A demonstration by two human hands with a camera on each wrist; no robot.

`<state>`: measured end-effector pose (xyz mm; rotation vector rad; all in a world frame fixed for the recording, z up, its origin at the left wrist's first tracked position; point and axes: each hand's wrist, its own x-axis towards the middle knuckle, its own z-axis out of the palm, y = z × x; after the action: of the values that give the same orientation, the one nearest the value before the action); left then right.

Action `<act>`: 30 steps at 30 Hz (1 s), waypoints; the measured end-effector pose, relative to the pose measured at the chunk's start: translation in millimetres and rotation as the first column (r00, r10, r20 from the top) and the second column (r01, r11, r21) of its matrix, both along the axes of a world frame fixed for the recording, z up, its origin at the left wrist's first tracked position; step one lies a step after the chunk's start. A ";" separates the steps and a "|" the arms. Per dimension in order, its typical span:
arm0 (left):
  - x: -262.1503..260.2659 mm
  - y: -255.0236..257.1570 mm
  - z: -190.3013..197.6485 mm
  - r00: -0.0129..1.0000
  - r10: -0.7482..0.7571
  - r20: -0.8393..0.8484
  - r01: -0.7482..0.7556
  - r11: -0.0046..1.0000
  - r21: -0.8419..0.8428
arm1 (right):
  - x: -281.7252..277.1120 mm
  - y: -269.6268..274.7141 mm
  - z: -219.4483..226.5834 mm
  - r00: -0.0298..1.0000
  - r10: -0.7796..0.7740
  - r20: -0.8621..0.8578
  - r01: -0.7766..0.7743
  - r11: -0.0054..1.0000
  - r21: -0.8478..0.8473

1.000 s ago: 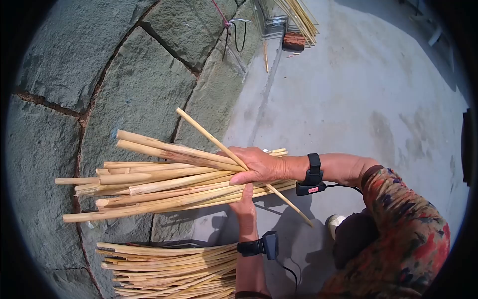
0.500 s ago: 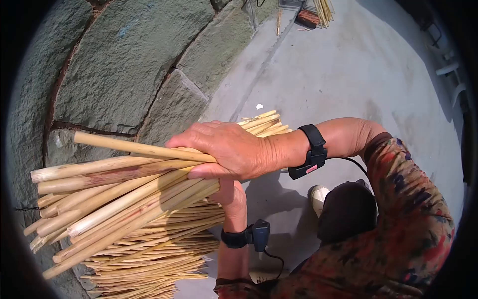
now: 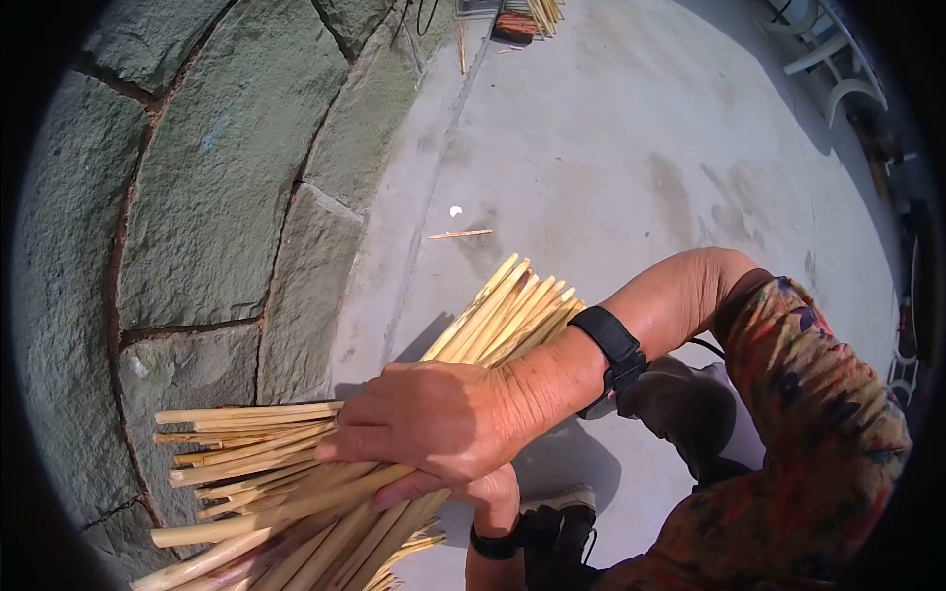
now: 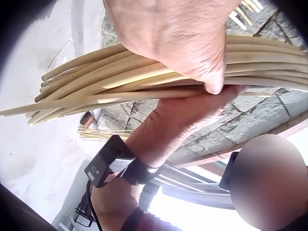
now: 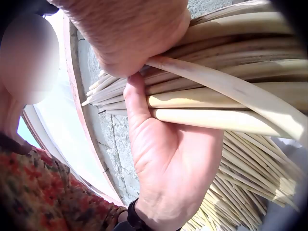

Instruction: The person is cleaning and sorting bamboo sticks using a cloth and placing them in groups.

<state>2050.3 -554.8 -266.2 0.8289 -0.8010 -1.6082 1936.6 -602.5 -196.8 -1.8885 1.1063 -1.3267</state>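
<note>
A thick bundle of pale peeled wooden sticks (image 3: 503,315) spans both hands, slanting from lower left to upper right in the head view. Over the top of it, my right hand (image 3: 434,419) grips the sticks with its fingers wrapped across. Beneath, my left hand (image 3: 493,488) supports and grips the bundle, mostly hidden by the right hand in the head view. The right wrist view shows the left hand (image 5: 168,159) curled under the sticks, its thumb up along their side. One stick (image 5: 231,86) crosses the others at an angle.
More loose sticks (image 3: 246,458) lie in a pile below the bundle, beside a rough stone wall (image 3: 217,197). A short stick (image 3: 461,234) lies on the concrete floor (image 3: 611,158). A brick (image 3: 514,27) with thin sticks is far off, and white chair-like frames (image 3: 838,69) stand at upper right.
The bundle has swung lower and tilted, its far ends now pointing up and right. Both hands have moved down with it, still gripping. The crossing stick has been drawn in against the bundle.
</note>
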 end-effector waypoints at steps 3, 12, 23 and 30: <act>-6.3 19.8 31.9 0.994 -0.048 0.098 0.050 0.999 -0.017 | -8.5 20.1 29.4 0.999 0.015 -0.042 -0.010 0.994 0.104; -45.3 74.7 161.2 0.940 -0.272 0.204 0.271 0.962 0.033 | -58.3 79.9 146.6 0.974 -0.224 0.003 0.222 0.967 0.126; -144.4 145.3 343.1 0.786 -0.601 0.148 0.610 0.792 -0.020 | -146.0 223.3 303.3 0.831 -0.555 0.030 0.521 0.796 0.308; -219.1 146.6 424.2 0.613 -0.770 0.178 0.790 0.598 -0.134 | -204.1 261.2 395.0 0.663 -0.748 0.037 0.695 0.634 0.339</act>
<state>1831.1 -408.2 158.0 0.4006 -1.5296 -2.2077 1732.5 -341.3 198.1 -1.0715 1.9703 -1.5685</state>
